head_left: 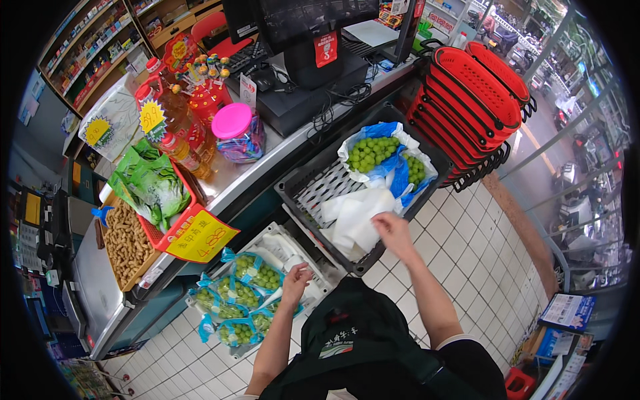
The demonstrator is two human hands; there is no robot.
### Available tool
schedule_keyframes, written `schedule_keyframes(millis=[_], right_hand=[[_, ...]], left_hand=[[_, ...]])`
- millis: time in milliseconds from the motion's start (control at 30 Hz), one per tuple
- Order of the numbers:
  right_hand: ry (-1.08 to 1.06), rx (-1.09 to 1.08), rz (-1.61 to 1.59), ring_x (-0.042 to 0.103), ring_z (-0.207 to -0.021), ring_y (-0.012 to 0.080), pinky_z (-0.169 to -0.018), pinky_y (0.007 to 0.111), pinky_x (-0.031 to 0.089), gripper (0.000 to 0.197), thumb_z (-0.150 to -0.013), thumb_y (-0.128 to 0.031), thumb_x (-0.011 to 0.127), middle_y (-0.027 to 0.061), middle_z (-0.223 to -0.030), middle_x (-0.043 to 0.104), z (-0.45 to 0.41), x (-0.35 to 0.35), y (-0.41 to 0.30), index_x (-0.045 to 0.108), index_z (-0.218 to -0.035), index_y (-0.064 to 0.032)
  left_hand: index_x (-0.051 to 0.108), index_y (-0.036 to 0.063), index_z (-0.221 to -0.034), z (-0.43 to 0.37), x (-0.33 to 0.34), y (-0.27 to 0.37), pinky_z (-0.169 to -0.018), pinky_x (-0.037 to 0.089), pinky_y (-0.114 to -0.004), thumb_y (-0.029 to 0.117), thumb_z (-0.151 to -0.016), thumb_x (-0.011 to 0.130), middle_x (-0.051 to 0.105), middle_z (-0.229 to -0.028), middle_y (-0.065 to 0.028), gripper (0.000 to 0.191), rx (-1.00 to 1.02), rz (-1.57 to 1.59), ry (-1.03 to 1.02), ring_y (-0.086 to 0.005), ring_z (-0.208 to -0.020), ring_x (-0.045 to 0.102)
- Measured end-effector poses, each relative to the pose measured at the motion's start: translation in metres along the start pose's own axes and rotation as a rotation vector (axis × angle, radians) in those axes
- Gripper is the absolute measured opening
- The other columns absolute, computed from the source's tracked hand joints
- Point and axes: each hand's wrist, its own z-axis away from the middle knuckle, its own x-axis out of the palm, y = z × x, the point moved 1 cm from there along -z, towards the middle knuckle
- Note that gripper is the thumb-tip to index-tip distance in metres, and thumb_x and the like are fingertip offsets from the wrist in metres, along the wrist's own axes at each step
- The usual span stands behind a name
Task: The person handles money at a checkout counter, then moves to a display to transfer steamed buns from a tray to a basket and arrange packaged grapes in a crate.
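A black plastic crate [300, 200] lies before me, with loose bunches of green grapes [370, 154] in blue-and-white wrapping at its far end. White wrapping sheets [360, 215] lie crumpled in its near part. My right hand [392, 232] is at the edge of these sheets, fingers bent; whether it grips the sheet is unclear. My left hand [296, 282] is over a lower white crate [327, 287], fingers apart and holding nothing that I can see. Several bagged bunches of green grapes [240, 295] with blue bag edges fill the left part of that crate.
Along the left runs a checkout counter [250, 180] with oil bottles, a pink-lidded jar [232, 121], a red basket of bagged greens [192, 200] and a box of peanuts [127, 245]. Stacked red shopping baskets [465, 100] stand beyond the black crate. White floor tiles [450, 235] show at right.
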Motion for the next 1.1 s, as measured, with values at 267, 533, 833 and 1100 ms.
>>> schedule_keyframes(millis=[267, 533, 833, 1100], right_hand=[[0.298, 0.027, 0.373, 0.060, -0.077, 0.0272, -0.068, 0.035, 0.048, 0.012, -0.079, -0.012, 0.061, 0.0142, -0.082, 0.062, -0.149, -0.151, 0.169, 0.062, -0.086, -0.0023], [-0.241, 0.380, 0.537, 0.053, -0.103, 0.0385, -0.089, 0.042, 0.040, 0.056, -0.085, -0.049, 0.047, 0.0253, -0.104, 0.059, -0.279, -0.143, 0.230, 0.059, -0.104, 0.0028], [-0.448, 0.467, 0.250, 0.050, -0.114, 0.0251, -0.093, 0.030, 0.038, 0.053, -0.085, -0.028, 0.056, 0.0191, -0.122, 0.053, -0.293, -0.157, 0.233, 0.046, -0.122, 0.0091], [-0.228, 0.058, 0.255, 0.055, -0.107, 0.0318, -0.089, 0.037, 0.041, 0.056, -0.082, -0.039, 0.059, 0.0256, -0.112, 0.056, -0.197, -0.189, 0.184, 0.051, -0.118, 0.0028]], left_hand=[[0.037, -0.0023, -0.130, -0.062, 0.089, 0.050, -0.079, 0.041, -0.025, 0.027, -0.084, 0.062, 0.054, -0.103, -0.0064, 0.060, 0.015, 0.157, 0.509, -0.0125, -0.087, 0.050], [0.056, 0.0001, -0.102, -0.088, 0.104, 0.042, -0.070, 0.043, -0.030, 0.029, -0.084, 0.059, 0.060, -0.088, -0.0063, 0.033, -0.076, 0.172, 0.924, -0.0147, -0.078, 0.053], [0.060, 0.0044, -0.076, -0.068, 0.126, 0.069, -0.049, 0.037, -0.025, 0.020, -0.081, 0.063, 0.053, -0.058, -0.0012, 0.017, -0.130, 0.334, 0.938, -0.0104, -0.049, 0.047], [0.057, 0.0048, -0.075, 0.086, 0.177, 0.037, -0.050, 0.039, -0.024, 0.021, -0.081, 0.065, 0.054, -0.062, -0.0022, 0.019, -0.004, 0.458, 1.139, -0.0111, -0.052, 0.050]])
